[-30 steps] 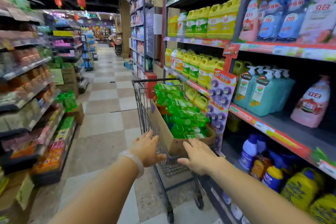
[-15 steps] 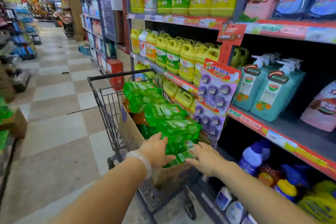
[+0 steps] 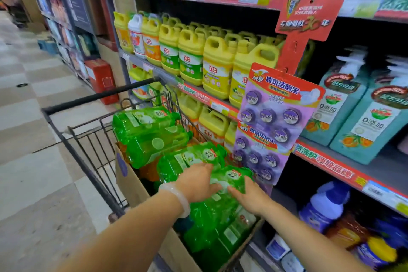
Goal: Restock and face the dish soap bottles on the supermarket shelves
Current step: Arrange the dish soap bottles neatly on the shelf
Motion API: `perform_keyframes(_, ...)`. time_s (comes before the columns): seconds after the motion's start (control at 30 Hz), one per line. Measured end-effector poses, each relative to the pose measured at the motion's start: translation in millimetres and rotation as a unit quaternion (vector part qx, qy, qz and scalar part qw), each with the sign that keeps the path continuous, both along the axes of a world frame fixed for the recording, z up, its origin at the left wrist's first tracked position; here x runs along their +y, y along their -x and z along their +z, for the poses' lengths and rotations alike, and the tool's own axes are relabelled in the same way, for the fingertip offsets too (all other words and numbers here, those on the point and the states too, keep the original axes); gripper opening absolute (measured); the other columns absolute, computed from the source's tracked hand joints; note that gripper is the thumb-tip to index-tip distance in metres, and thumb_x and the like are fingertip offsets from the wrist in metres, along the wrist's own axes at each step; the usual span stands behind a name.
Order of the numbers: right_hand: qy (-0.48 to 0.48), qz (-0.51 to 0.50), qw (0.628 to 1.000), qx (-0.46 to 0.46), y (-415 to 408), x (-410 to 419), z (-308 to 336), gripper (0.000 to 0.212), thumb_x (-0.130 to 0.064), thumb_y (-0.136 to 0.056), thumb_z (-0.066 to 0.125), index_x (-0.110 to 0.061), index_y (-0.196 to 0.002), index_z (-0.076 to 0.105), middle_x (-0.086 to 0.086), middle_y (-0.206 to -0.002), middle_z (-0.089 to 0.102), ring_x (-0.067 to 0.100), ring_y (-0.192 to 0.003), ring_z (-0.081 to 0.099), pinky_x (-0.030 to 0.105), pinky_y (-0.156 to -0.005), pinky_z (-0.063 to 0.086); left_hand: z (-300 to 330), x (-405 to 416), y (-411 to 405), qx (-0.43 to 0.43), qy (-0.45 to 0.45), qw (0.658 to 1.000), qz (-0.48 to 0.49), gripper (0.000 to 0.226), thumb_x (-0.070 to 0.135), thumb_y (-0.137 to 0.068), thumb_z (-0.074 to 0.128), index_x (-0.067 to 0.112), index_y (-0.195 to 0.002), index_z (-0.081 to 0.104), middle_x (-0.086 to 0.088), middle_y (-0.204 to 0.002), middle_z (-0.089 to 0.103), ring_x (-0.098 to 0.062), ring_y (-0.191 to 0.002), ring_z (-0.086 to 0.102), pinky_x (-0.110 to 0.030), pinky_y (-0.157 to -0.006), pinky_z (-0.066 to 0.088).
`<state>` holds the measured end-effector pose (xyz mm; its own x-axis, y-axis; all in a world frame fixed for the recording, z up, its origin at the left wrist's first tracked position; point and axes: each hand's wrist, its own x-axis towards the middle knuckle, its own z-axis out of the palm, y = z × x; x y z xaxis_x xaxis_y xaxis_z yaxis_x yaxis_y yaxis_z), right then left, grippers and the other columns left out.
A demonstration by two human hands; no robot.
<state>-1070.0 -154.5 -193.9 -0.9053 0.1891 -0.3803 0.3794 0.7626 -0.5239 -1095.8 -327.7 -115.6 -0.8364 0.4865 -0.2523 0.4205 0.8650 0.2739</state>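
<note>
Left hand point(image 3: 198, 180): fingers straight, resting on a green dish soap bottle point(image 3: 229, 180).
Right hand point(image 3: 248, 196): fingers extended, touching the same bottle's right side.
Bottle: lying atop other green bottles in a cardboard box point(image 3: 130, 181) inside the shopping cart point(image 3: 88, 139).
Shelf point(image 3: 198, 93): yellow jugs point(image 3: 217, 68), just beside the cart.

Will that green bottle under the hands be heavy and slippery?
Probably heavy: the green bottle looks full of liquid. Its clear plastic looks glossy, so it may slip, which may be why both the left hand and right hand reach for it.
</note>
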Motion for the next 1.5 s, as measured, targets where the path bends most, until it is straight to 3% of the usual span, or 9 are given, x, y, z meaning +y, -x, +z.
perform_keyframes(0.2,0.115,-0.156,0.981,-0.003,19.0,16.3,-48.8,0.123,-0.097,-0.041,0.047,-0.016,-0.134,0.044,0.004,-0.128,0.059,0.021,-0.114,0.058,0.035,-0.094,0.049,-7.6,22.1,45.1,-0.057,0.031,0.994,-0.087,0.057,0.044,-0.092,0.052,0.002,-0.129,0.045,-0.016,-0.129,0.053,-0.030,-0.119,0.052,-0.037,-0.096,0.044)
perform_keyframes(0.33,0.323,-0.329,0.884,-0.077,11.9,-7.7,-32.3,0.080,-0.067,-0.060,0.072,-0.016,-0.120,0.056,0.011,-0.115,0.066,0.027,-0.089,0.066,0.033,-0.065,0.053,-24.9,25.7,51.4,-0.102,0.078,0.981,-0.147,0.062,0.049,-0.085,0.059,0.002,-0.125,0.049,-0.016,-0.127,0.055,-0.031,-0.113,0.055,-0.038,-0.091,0.047)
perform_keyframes(0.47,0.440,-0.389,0.802,-0.108,16.9,-22.9,-33.6,0.087,-0.055,-0.036,0.084,-0.010,-0.108,0.067,0.016,-0.111,0.068,0.032,-0.098,0.065,0.049,-0.091,0.051,-34.4,20.5,57.3,-0.106,0.070,0.976,-0.177,0.068,0.052,-0.085,0.059,0.003,-0.131,0.047,-0.019,-0.133,0.049,-0.032,-0.123,0.048,-0.040,-0.101,0.042)
perform_keyframes(0.57,0.446,-0.414,0.787,-0.098,19.3,-25.0,-40.1,0.109,-0.055,-0.021,0.092,-0.017,-0.119,0.063,0.015,-0.127,0.060,0.032,-0.111,0.060,0.050,-0.100,0.044,-33.2,18.9,58.2,-0.105,0.065,0.974,-0.192,0.074,0.052,-0.083,0.061,0.006,-0.138,0.041,-0.020,-0.143,0.038,-0.033,-0.134,0.035,-0.042,-0.110,0.033)
perform_keyframes(0.8,0.534,-0.453,0.714,0.017,5.9,-36.9,-38.6,0.080,-0.030,-0.037,0.088,-0.007,-0.111,0.068,0.021,-0.107,0.070,0.036,-0.094,0.068,0.047,-0.074,0.056,-39.1,12.6,62.0,-0.124,0.001,0.973,-0.195,0.100,0.054,-0.076,0.069,0.006,-0.148,0.018,-0.014,-0.157,0.012,-0.027,-0.145,0.013,-0.038,-0.118,0.019)
perform_keyframes(0.93,0.534,-0.455,0.708,0.077,-10.1,-38.8,-36.4,0.070,-0.028,-0.046,0.085,-0.005,-0.110,0.068,0.019,-0.106,0.071,0.035,-0.096,0.068,0.045,-0.077,0.056,-45.7,8.4,66.8,-0.198,-0.045,0.962,-0.180,0.111,0.058,-0.071,0.071,0.010,-0.150,0.010,-0.009,-0.157,0.017,-0.024,-0.143,0.020,-0.036,-0.117,0.023)
perform_keyframes(1.07,0.521,-0.461,0.711,0.105,-16.8,-34.3,-31.1,0.069,-0.027,-0.045,0.086,-0.002,-0.107,0.068,0.020,-0.101,0.072,0.035,-0.095,0.069,0.050,-0.086,0.054,-40.6,8.3,70.0,-0.276,-0.114,0.947,-0.116,0.088,0.047,-0.081,0.068,0.009,-0.146,0.023,-0.004,-0.148,0.037,-0.020,-0.133,0.040,-0.027,-0.104,0.035)
perform_keyframes(1.23,0.496,-0.492,0.710,0.092,-18.4,-36.5,-34.4,0.100,-0.042,-0.027,0.096,-0.008,-0.115,0.064,0.017,-0.108,0.070,0.033,-0.098,0.068,0.052,-0.091,0.051,-42.4,18.9,88.8,-0.293,-0.198,0.934,0.051,0.091,0.039,-0.089,0.059,0.007,-0.149,-0.002,-0.013,-0.154,0.025,-0.029,-0.137,0.035,-0.041,-0.113,0.031)
perform_keyframes(1.5,0.500,-0.490,0.708,0.094,-20.3,-45.2,-22.7,0.086,-0.033,-0.039,0.092,-0.003,-0.113,0.061,0.019,-0.100,0.072,0.032,-0.090,0.071,0.042,-0.074,0.057,-50.7,22.2,90.5,-0.332,-0.067,0.938,-0.077,0.104,0.061,-0.069,0.071,0.011,-0.148,0.023,-0.006,-0.152,0.032,-0.024,-0.137,0.036,-0.040,-0.112,0.033)
